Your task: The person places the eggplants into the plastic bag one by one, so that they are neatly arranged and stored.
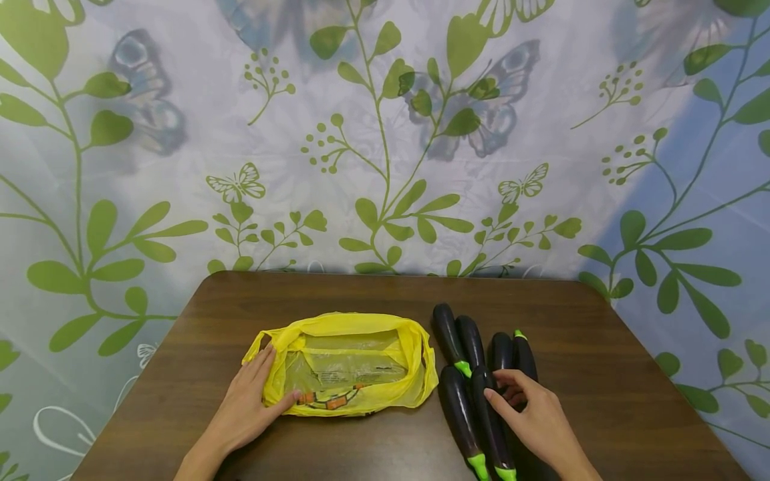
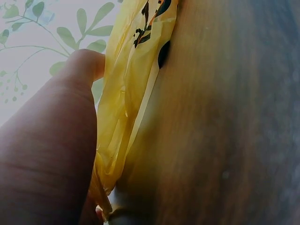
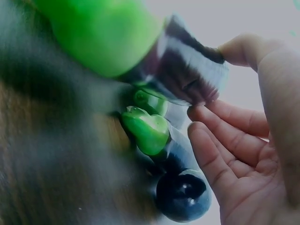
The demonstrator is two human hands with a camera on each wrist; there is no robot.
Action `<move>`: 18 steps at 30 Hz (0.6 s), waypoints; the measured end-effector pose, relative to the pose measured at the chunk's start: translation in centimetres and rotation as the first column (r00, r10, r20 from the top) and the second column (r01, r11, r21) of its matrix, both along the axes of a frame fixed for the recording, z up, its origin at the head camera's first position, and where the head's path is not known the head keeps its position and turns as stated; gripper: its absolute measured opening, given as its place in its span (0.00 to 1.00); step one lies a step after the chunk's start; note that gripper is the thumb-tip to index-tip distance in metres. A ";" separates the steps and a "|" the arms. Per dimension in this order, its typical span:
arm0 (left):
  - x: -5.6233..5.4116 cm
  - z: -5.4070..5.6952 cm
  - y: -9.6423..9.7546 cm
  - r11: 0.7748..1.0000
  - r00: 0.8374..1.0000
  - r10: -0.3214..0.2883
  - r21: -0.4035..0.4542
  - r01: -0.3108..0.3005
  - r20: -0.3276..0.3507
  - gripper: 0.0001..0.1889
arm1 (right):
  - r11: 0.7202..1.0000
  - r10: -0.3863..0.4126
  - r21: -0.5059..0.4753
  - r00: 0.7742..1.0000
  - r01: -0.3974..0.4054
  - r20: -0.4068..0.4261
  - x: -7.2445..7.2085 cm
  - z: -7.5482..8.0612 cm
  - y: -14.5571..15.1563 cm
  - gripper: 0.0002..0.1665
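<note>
On the table (image 1: 361, 451), right hand (image 1: 535, 411) pinches glossy, green-capped eggplant (image 1: 494, 434); spread left hand (image 1: 252, 397) touches yellow bag (image 1: 355, 325)

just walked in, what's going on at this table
A person's left hand rests against the left end of an open yellow bag. The right hand pinches one eggplant between thumb and fingers. The other eggplants lie close by on the table, outside the bag.
</note>
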State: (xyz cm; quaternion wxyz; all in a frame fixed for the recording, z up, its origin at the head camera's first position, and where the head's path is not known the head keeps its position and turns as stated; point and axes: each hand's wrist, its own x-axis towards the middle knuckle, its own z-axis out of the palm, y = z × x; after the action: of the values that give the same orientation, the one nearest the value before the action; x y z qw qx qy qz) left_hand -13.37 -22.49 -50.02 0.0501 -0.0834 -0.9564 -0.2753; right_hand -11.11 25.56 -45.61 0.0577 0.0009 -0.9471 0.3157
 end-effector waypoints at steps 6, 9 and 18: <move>0.0 0.0 0.0 1.000 1.000 -0.003 -0.005 0.003 -0.002 0.54 | 1.000 -0.002 -0.022 1.000 0.001 -0.020 -0.1 -0.1 -0.1 0.26; 0.0 -0.1 0.0 1.000 1.000 -0.004 -0.007 0.004 -0.003 0.54 | 0.999 0.001 -0.036 1.000 -0.002 -0.027 -0.2 -0.3 -0.3 0.25; 0.0 -0.2 0.0 1.000 1.000 0.000 -0.009 0.000 -0.013 0.54 | 0.998 -0.003 -0.062 1.000 0.002 -0.025 -0.4 -0.4 -0.7 0.27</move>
State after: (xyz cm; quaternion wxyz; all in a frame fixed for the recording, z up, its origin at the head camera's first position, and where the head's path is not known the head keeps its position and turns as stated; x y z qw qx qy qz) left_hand -13.40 -22.46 -50.23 0.0556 -0.0855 -0.9573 -0.2704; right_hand -11.49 24.83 -45.99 0.0697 0.0019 -0.9360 0.3449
